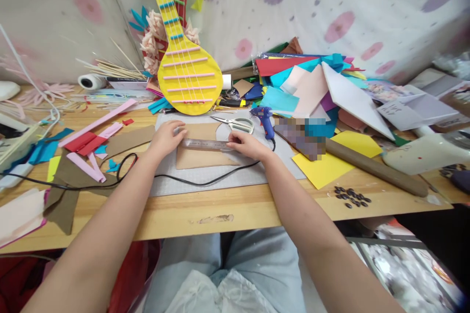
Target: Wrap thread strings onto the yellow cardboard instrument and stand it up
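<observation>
A clear ruler [205, 145] lies across a piece of brown cardboard [205, 160] on a grey cutting mat [176, 185]. My right hand [246, 145] pinches the ruler's right end between thumb and fingers. At the other end, my left hand [169, 139] has its fingers curled in and closed at the ruler's left tip; part of that grip is hidden. Just beyond the cardboard are scissors [240, 125] with pale handles, and a blue glue gun [265, 121] lies to their right. Its black cord [209, 184] runs across the mat in front of the cardboard.
A yellow paper-covered lute [191, 78] leans against the wall. Coloured sheets [308, 78] are piled at back right. A brown tube [378, 168], yellow sheet [319, 176] and dark beads [351, 197] lie right. Paper scraps [86, 143] cover the left side.
</observation>
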`<state>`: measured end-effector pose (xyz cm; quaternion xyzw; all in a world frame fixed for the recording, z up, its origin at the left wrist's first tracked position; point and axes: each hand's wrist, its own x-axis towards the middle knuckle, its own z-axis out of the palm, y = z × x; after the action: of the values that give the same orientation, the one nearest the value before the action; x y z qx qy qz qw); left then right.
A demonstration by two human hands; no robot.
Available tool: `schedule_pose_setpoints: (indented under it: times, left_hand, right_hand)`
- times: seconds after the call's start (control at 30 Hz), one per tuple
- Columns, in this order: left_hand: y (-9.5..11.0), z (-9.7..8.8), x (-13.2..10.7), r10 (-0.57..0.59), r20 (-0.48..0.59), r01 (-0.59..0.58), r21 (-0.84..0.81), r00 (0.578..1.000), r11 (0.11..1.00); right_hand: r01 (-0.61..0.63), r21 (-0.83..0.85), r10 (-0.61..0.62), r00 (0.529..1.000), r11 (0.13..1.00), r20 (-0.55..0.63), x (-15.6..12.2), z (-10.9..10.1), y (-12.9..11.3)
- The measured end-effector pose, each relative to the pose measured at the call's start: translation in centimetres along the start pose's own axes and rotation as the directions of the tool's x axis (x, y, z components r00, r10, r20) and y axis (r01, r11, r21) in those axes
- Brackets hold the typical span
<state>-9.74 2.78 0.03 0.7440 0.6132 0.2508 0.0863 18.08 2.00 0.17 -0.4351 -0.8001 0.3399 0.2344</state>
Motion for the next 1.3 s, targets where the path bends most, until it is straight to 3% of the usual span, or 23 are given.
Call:
schedule_pose_setpoints:
  times: [0.13,0.23,0.4,0.53,0.67,0.73,0.83,0.9,1.07,1.17,1.23,1.27,1.3]
  left_hand:
    - [0.2,0.2,3.5,-0.08,0.218,0.08,0.009,0.973,0.997]
    - [1.2,0.5,4.9,-0.072,0.331,0.061,0.042,0.941,0.997]
    - [3.2,0.0,4.3,-0.146,0.325,0.06,0.261,0.934,0.963]
    - [4.1,-1.0,3.2,-0.162,0.353,0.046,0.315,0.921,0.948]
    - [3.9,-1.4,2.2,-0.194,0.455,0.011,0.374,0.869,0.927]
    - [3.5,-1.3,1.7,-0.242,0.464,0.059,0.374,0.852,0.926]
    - [3.1,-1.1,1.1,-0.302,0.396,0.157,0.359,0.867,0.92]
    - [3.1,-1.1,0.9,-0.31,0.391,0.18,0.334,0.867,0.925]
    - [3.2,-3.1,0.7,-0.332,0.516,0.247,0.228,0.79,0.942]
    - [2.0,-5.3,0.5,-0.38,0.455,0.422,0.01,0.806,0.907]
    - [0.5,-6.8,0.3,-0.409,0.428,0.541,-0.254,0.806,0.802]
    - [-0.3,-7.4,0.1,-0.426,0.378,0.555,-0.363,0.822,0.748]
    - [-1.1,-7.9,-0.1,-0.426,0.295,0.516,-0.412,0.855,0.751]
  right_hand:
    - [-0.102,0.194,0.095,0.994,0.976,0.045,-0.4,-1.5,0.8]
    - [-0.199,0.371,0.174,0.98,0.907,0.102,-0.8,-2.4,1.2]
    - [-0.279,0.496,0.255,0.96,0.822,0.118,-0.6,-2.3,1.4]
    - [-0.315,0.506,0.297,0.948,0.803,0.119,-0.1,-1.4,1.8]
    - [-0.301,0.476,0.287,0.952,0.826,0.104,0.0,-0.9,2.1]
    - [-0.292,0.452,0.276,0.956,0.843,0.103,0.0,-0.9,2.0]
    - [-0.292,0.445,0.277,0.956,0.846,0.101,0.0,-0.8,1.8]
    - [-0.294,0.48,0.296,0.952,0.827,0.072,0.0,-0.8,1.6]
    - [-0.294,0.581,0.362,0.932,0.759,-0.001,0.0,-0.9,1.4]
    - [-0.233,0.648,0.334,0.942,0.725,-0.035,0.1,-0.8,1.2]
    - [-0.159,0.705,0.313,0.945,0.691,-0.094,0.4,-0.4,1.0]
    - [-0.13,0.719,0.315,0.94,0.683,-0.129,0.5,-0.1,0.8]
    - [-0.115,0.716,0.322,0.933,0.689,-0.159,0.7,0.2,0.7]
